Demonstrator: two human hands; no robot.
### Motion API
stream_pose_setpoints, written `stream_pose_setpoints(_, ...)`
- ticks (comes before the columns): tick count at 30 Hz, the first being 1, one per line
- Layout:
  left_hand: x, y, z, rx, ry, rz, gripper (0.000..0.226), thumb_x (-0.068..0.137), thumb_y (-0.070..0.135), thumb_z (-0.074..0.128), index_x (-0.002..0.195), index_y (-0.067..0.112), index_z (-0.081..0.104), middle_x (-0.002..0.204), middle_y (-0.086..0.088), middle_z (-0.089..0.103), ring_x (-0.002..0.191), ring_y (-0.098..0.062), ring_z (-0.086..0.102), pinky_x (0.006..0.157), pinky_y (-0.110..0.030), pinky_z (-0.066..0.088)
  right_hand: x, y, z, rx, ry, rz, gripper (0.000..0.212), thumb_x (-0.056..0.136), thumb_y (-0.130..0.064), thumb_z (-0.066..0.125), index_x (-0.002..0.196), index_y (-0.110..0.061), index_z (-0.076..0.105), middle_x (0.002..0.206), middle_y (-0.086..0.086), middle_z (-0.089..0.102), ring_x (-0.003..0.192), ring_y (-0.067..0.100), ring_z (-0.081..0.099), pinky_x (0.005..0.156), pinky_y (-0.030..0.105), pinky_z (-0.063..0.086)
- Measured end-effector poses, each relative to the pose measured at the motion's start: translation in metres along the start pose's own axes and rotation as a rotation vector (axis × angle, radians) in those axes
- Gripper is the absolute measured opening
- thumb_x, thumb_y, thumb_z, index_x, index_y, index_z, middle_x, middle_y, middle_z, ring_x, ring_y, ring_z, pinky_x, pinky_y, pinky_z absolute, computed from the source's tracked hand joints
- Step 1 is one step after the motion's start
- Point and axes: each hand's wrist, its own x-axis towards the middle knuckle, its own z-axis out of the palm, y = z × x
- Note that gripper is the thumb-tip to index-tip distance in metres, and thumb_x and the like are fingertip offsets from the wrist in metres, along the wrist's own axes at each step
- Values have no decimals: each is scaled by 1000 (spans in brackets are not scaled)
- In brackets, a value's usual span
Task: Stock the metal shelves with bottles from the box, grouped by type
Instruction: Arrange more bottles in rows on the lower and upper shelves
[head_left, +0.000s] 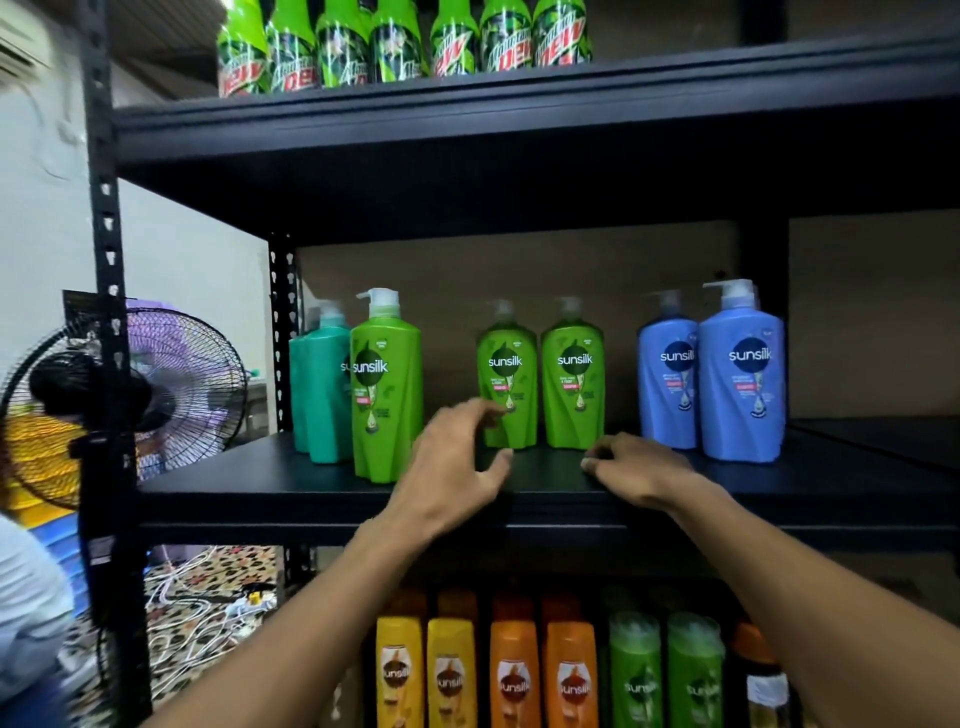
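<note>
In front of the person stands a black metal rack. Its middle shelf carries the pump bottles, grouped by colour. To the left, behind the rack's post, is a standing fan. On the top shelf a row of green soda bottles stands upright. On the middle shelf two blue bottles stand together at the right and the teal bottles at the far left. Just beside the teal ones, nearer the front edge, is one tall green bottle. Two more green bottles stand side by side in the middle, further back. Below are smaller yellow bottles, orange bottles and green small bottles. The left hand is wide, its fingers spread in front of the left bottle of the middle pair; whether they touch it I cannot tell. The right hand rests on the middle shelf, fingers loosely bent, holding nothing.
</note>
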Motion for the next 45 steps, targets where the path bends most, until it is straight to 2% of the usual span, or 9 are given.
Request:
stream_pose_setpoints(3, -7, -14, -28, 70, 290, 89, 56, 85, 38, 73, 134, 20, 54, 123, 0, 56, 113, -16, 51, 99, -36, 48, -1, -1, 0, -4, -9, 0, 42, 95, -55, 44, 123, -31, 62, 138, 2, 57, 122, 27, 56, 98, 41, 46)
stream_pose_setpoints(6, -8, -42, -45, 96, 465, -105, 96, 71, 46, 87, 145, 14, 36, 135, -10, 43, 122, -21, 42, 105, -36, 40, -3, -2, -1, -3, -4, 3, 43, 92, -57, 43, 121, -32, 63, 136, 2, 58, 121, 27, 56, 97, 42, 46)
stream_pose_setpoints(11, -4, -60, -54, -384, 189, -533, 117, 68, 44, 91, 150, 26, 9, 142, -7, 37, 129, -23, 45, 111, -38, 37, -2, -3, 0, -8, 1, -4, 40, 92, -52, 45, 121, -34, 65, 136, 0, 55, 125, 27, 54, 101, 43, 44)
stream_pose_setpoints(17, 0, -64, -51, -620, 137, -700, 106, 65, 27, 91, 151, 18, 31, 118, 1, 57, 91, -4, 59, 84, -28, 49, 0, -1, 1, -2, 13, -4, 39, 92, -49, 44, 119, -30, 66, 136, 1, 57, 123, 28, 56, 98, 41, 46)
stream_pose_setpoints(21, 5, -51, -48, -571, 53, -715, 74, 46, 39, 92, 110, 27, 58, 101, 8, 66, 90, -7, 64, 90, -31, 53, 2, -1, 4, -7, 4, 9, 43, 94, -47, 41, 124, -26, 62, 136, 3, 54, 124, 28, 54, 99, 44, 45)
stream_pose_setpoints(28, 47, -26, 9, -347, -69, -688, 100, 14, 84, 87, 95, 26, 73, 92, 7, 79, 89, -19, 75, 89, -41, 61, 3, 0, 2, 6, -8, 29, 52, 90, -33, 31, 136, -20, 52, 145, 5, 47, 132, 28, 46, 105, 46, 41)
stream_pose_setpoints(33, 74, 19, 54, -153, -93, -698, 105, 26, 87, 81, 107, 21, 71, 117, -4, 73, 109, -28, 68, 85, -30, 52, 4, 1, 4, -26, 24, 38, 50, 94, -32, 32, 138, -18, 50, 147, 6, 45, 134, 28, 45, 105, 43, 41)
stream_pose_setpoints(40, 86, 29, 87, -141, -61, -708, 103, 42, 76, 88, 120, 16, 61, 126, -8, 68, 118, -33, 63, 91, -38, 53, 4, 1, 4, -54, 25, 36, 71, 74, -43, 22, 133, -20, 55, 143, 5, 52, 129, 29, 50, 97, 45, 44)
stream_pose_setpoints(45, 86, 27, 93, -136, -48, -694, 109, 46, 72, 90, 128, 12, 53, 130, -9, 66, 121, -33, 62, 93, -39, 52, 4, 2, 4, -69, 9, 25, 57, 86, -41, 27, 132, -21, 54, 142, 4, 51, 129, 28, 49, 95, 44, 42)
